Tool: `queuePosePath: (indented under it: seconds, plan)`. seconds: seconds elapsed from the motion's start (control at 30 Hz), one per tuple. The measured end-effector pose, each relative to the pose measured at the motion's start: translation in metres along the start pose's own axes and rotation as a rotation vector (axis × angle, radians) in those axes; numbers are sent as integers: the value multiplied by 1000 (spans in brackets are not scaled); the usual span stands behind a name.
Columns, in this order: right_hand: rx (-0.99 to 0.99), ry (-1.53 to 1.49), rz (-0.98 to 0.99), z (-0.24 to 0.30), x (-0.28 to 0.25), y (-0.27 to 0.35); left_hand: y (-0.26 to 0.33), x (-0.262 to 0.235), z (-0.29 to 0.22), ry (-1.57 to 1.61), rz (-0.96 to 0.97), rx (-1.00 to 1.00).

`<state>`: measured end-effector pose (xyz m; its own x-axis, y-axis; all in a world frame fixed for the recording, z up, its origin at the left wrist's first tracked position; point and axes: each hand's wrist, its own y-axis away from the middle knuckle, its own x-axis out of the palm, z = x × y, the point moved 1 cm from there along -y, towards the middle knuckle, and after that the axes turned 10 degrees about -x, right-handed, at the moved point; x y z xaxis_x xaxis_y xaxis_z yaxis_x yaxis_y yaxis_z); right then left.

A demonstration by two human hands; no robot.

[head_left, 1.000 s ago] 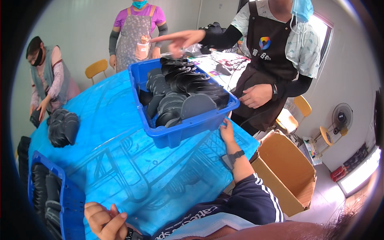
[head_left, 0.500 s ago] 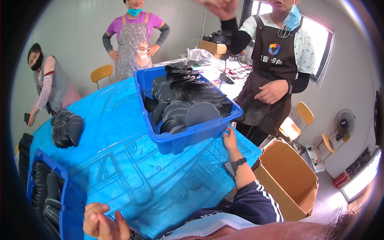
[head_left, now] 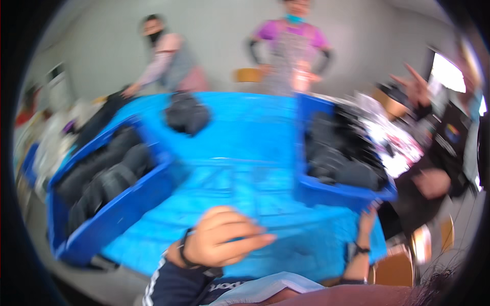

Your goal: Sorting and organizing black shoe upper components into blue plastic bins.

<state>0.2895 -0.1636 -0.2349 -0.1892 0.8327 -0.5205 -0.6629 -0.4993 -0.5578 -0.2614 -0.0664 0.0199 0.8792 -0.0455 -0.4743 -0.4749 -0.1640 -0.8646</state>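
The right-hand blue bin point(head_left: 332, 195), heaped with dark pieces point(head_left: 352, 171), stands near the right edge of the surface point(head_left: 235, 135); a one-sided tug at its corner could skew it or spill the heap. Your right hand point(head_left: 366, 222) is at that near corner, its fingers too blurred to tell how wide or whether they grip. Your left hand point(head_left: 222, 237) curls loosely, fingers narrowly parted, apparently holding nothing.

Yel. chair point(head_left: 248, 75) btwn 2 ppl point(head_left: 292, 48), gry wall point(head_left: 219, 30) bhnd
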Motion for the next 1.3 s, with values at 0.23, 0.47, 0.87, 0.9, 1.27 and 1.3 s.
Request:
queuePosePath:
  seconds: [0.23, 0.47, 0.87, 0.9, 1.27, 1.3]
  plan:
    - [48, -286, -97, -53, 16, -19, 4, 0, -10, 58, -12, 1]
    - [115, -226, -58, -21, 20, -15, 7, 5, 5, 59, 11, 2]
    - [117, -205, -137, -26, 18, -7, 8, 1, 0, -18, 95, -25]
    - [125, -200, -157, -34, 16, -6, 8, 2, -1, -17, 85, -37]
    - [83, -186, -136, -22, 21, -5, 2, 6, 5, -4, 127, -54]
    - [94, -175, -132, -25, 20, -5, 2, 6, 5, -17, 122, -47]
